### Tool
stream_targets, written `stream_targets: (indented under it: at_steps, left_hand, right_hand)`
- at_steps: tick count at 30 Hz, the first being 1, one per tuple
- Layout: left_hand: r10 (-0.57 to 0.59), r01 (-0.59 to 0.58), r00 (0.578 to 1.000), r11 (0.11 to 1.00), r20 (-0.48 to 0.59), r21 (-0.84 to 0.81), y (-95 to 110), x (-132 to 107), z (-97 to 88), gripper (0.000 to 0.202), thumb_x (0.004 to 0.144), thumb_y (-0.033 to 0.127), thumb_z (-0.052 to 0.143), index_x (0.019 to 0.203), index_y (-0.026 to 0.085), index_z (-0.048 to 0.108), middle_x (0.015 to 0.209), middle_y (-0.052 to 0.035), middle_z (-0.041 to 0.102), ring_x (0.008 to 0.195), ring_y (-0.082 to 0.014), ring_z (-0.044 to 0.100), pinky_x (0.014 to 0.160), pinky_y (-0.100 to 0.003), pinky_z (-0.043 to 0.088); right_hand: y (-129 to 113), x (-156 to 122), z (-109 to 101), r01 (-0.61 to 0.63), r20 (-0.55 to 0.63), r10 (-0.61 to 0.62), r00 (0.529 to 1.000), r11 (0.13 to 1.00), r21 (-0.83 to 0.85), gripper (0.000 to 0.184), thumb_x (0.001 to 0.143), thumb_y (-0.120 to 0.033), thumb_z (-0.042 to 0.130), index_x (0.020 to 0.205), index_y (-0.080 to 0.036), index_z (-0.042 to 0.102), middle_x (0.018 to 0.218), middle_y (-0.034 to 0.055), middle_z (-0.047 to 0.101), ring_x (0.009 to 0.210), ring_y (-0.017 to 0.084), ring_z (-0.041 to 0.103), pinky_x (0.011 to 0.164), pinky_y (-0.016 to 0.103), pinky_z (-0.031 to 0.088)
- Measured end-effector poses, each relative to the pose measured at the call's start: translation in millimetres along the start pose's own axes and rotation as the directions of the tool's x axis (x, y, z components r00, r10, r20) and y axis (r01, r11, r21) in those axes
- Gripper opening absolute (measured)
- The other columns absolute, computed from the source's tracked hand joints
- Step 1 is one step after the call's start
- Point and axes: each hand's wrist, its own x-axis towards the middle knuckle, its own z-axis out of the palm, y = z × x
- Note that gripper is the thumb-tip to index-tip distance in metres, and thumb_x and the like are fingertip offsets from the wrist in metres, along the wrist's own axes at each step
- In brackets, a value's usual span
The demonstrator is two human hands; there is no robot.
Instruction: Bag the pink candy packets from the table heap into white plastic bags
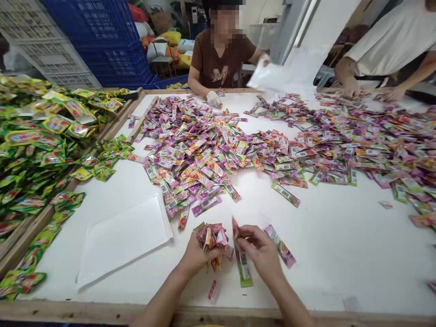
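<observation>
My left hand (199, 254) is closed around a bunch of snack sachets (214, 238), whose crimped ends stick up out of the fist. Just right of it, my right hand (257, 250) pinches one slim sachet (235, 227) between thumb and fingers. Beneath that hand a green-ended sachet (244, 272) lies on the white tabletop, and a purple and green sachet (281, 246) rests beside the knuckles. A small red and white slip (213, 290) lies near my left wrist. Beyond both hands spreads a big heap of purple, pink and green sachets (204, 168).
A white plastic bag (126, 240) lies flat at left. Wooden strips (112, 127) divide off a pile of green packets (44, 131). Across the table, one person (221, 59) holds a clear bag (272, 77); another person (391, 45) works at right. Blue crates (102, 41) stand behind.
</observation>
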Motion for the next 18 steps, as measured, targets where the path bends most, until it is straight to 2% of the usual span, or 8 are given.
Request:
stream_targets:
  at_steps: [2,5,8,10,11,13,15,18]
  left_hand:
    - [0.035,-0.035,0.999,0.999,0.015,0.036,4.7,-6.8,-1.5,0.027,0.061,0.015,0.072,0.087,0.015,0.065,0.081,-0.0045,0.065,0.083,-0.0223,0.061,0.078,-0.033,0.049]
    - [-0.018,0.019,1.0,0.997,0.017,-0.069,1.5,-20.7,-3.3,0.026,0.064,0.015,0.071,0.088,0.016,0.062,0.077,-0.0016,0.063,0.078,-0.0197,0.061,0.073,-0.03,0.05]
    - [-0.117,0.093,0.991,0.951,-0.066,-0.296,-10.3,-34.0,-5.9,0.04,0.063,0.014,0.073,0.1,0.019,0.057,0.084,-0.0016,0.065,0.075,-0.0177,0.061,0.066,-0.028,0.052]
    - [-0.199,0.128,0.973,0.888,-0.12,-0.442,-13.0,-39.8,-13.7,0.05,0.062,0.014,0.075,0.106,0.019,0.054,0.086,-0.0025,0.067,0.073,-0.0186,0.063,0.065,-0.031,0.054]
    - [-0.234,0.135,0.961,0.859,-0.144,-0.494,-10.8,-41.1,-21.4,0.051,0.061,0.015,0.076,0.107,0.019,0.054,0.085,-0.0032,0.067,0.072,-0.0197,0.064,0.064,-0.032,0.055]
    - [-0.254,0.091,0.938,0.837,-0.235,-0.54,-0.1,-40.2,-46.9,0.048,0.059,0.016,0.077,0.103,0.017,0.056,0.084,-0.0038,0.069,0.071,-0.0215,0.066,0.064,-0.035,0.057]
    - [-0.209,-0.021,0.902,0.852,-0.377,-0.523,14.8,-35.9,-84.3,0.045,0.058,0.013,0.077,0.099,0.017,0.059,0.084,-0.0027,0.07,0.073,-0.0218,0.067,0.064,-0.035,0.059]
    - [-0.197,-0.126,0.815,0.858,-0.544,-0.498,31.2,-32.1,-144.7,0.037,0.058,0.007,0.072,0.093,0.016,0.063,0.079,-0.0008,0.07,0.068,-0.0196,0.067,0.063,-0.033,0.06]
  right_hand:
    - [6.3,-13.9,31.9,0.03,-0.04,-0.029,0.999,0.999,0.02,0.011,0.073,-0.024,0.065,0.084,-0.022,0.065,0.076,0.0008,0.066,0.067,0.015,0.059,0.064,0.028,0.049]
    - [5.8,-23.1,59.5,0.221,-0.051,-0.224,0.973,0.973,-0.058,0.015,0.076,-0.013,0.055,0.075,-0.022,0.068,0.08,0.0031,0.064,0.076,0.016,0.06,0.07,0.028,0.048]
    - [-3.8,-22.8,65.1,0.372,0.112,-0.357,0.927,0.915,-0.157,0.027,0.077,-0.009,0.048,0.077,-0.023,0.071,0.086,0.0047,0.061,0.085,0.016,0.06,0.075,0.028,0.048]
    - [-8.5,-18.0,56.8,0.336,0.219,-0.3,0.928,0.929,-0.153,0.023,0.078,-0.014,0.051,0.081,-0.023,0.071,0.083,0.0039,0.062,0.079,0.015,0.061,0.072,0.029,0.049]
    - [-8.9,-15.5,49.6,0.287,0.204,-0.251,0.946,0.943,-0.169,0.02,0.078,-0.017,0.051,0.082,-0.022,0.07,0.082,0.0035,0.063,0.074,0.015,0.061,0.07,0.029,0.049]
    - [-5.1,-13.4,32.8,0.148,0.061,-0.136,0.989,0.935,-0.322,0.015,0.079,-0.025,0.053,0.084,-0.02,0.066,0.082,0.0034,0.063,0.069,0.016,0.06,0.067,0.031,0.047]
    - [2.5,-16.9,18.2,-0.006,-0.097,-0.061,0.993,0.819,-0.574,0.015,0.077,-0.032,0.057,0.085,-0.02,0.06,0.085,0.005,0.062,0.072,0.02,0.058,0.065,0.034,0.044]
    - [11.4,-21.0,10.1,-0.019,-0.05,-0.033,0.998,0.624,-0.781,0.013,0.076,-0.031,0.059,0.08,-0.02,0.053,0.087,0.0065,0.06,0.082,0.024,0.055,0.068,0.034,0.041]
